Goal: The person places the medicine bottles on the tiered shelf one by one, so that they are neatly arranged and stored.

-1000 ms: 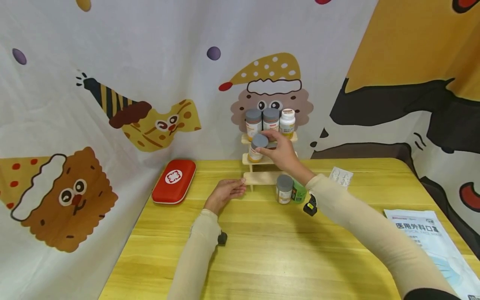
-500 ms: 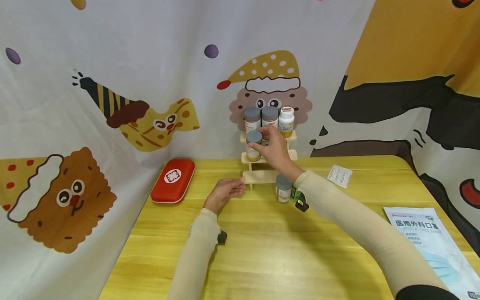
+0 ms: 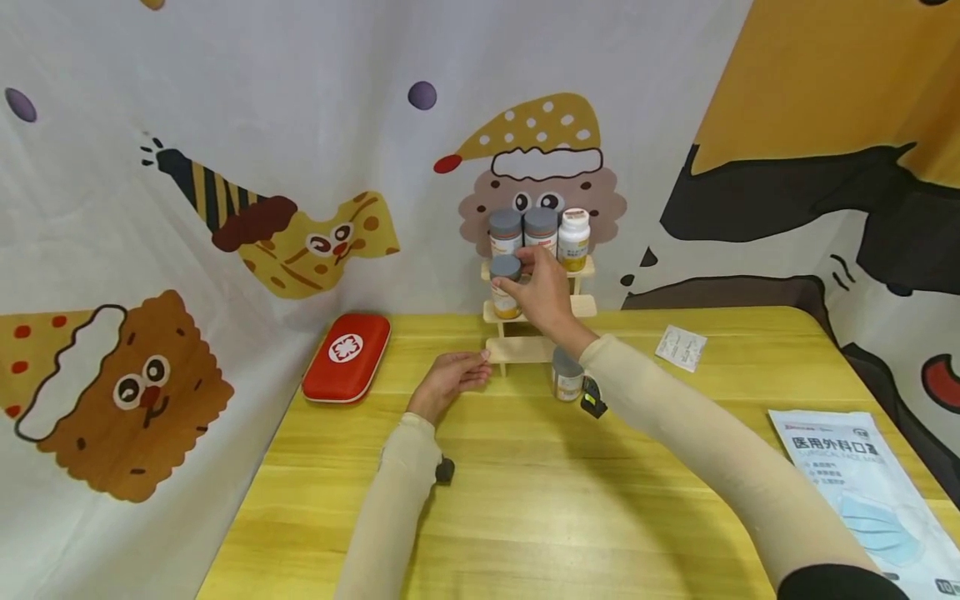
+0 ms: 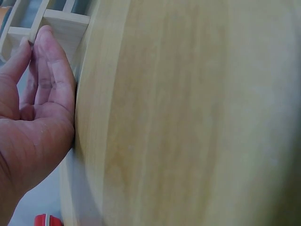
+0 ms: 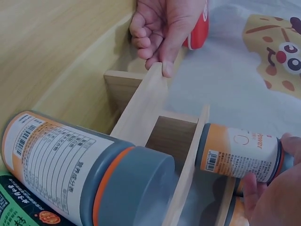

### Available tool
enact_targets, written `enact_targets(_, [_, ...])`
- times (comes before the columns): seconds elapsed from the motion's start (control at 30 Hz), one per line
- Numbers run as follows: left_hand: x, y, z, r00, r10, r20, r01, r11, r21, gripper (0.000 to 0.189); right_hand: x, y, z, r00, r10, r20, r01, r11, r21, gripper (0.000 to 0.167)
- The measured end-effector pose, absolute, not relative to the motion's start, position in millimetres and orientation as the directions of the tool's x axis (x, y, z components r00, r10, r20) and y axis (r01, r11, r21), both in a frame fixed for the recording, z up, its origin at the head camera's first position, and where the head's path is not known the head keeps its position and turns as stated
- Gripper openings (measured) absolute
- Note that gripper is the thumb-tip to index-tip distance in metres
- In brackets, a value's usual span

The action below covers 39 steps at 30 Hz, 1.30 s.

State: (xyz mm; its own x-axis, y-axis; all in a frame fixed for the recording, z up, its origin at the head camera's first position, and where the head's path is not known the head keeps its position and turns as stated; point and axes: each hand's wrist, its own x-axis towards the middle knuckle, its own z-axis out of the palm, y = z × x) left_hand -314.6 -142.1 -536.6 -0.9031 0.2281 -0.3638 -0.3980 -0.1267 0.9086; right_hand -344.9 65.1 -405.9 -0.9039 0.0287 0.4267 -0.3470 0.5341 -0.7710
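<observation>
A wooden three-step rack (image 3: 521, 350) stands at the table's back. My left hand (image 3: 448, 385) pinches the left end of its lowest step between thumb and fingers. My right hand (image 3: 547, 292) grips a grey-lidded supplement bottle (image 3: 506, 296) by its upper part. That bottle is upright, its base against the left end of the middle step in the right wrist view. Two similar bottles (image 3: 505, 232) and a white bottle (image 3: 574, 240) line the top step. Another grey-lidded bottle (image 5: 61, 165) stands on the table before the rack, beside a green-labelled container (image 5: 23, 205), which my right arm hides in the head view.
Left of the rack lies a red zip case (image 3: 347, 358). A small printed paper (image 3: 681, 347) is on the table behind my right forearm. At the right edge lies a face-mask packet (image 3: 862, 492). A printed curtain (image 3: 300, 100) hangs close behind the table.
My right hand has shifted slightly left with the bottle, which has gone from tilted to upright at the middle step's left end. My left hand has kept its place on the rack.
</observation>
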Motion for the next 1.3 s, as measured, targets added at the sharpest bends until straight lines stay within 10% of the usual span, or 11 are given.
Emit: enact_targets(1.3, [-314.8, -141.0, -535.1, -0.907, 0.239, -0.346, -0.383, -0.128, 0.915, 0.026, -302.9, 98.6, -420.2, -0.905, 0.001, 0.425, -0.386, 0.419, -0.822, 0.060])
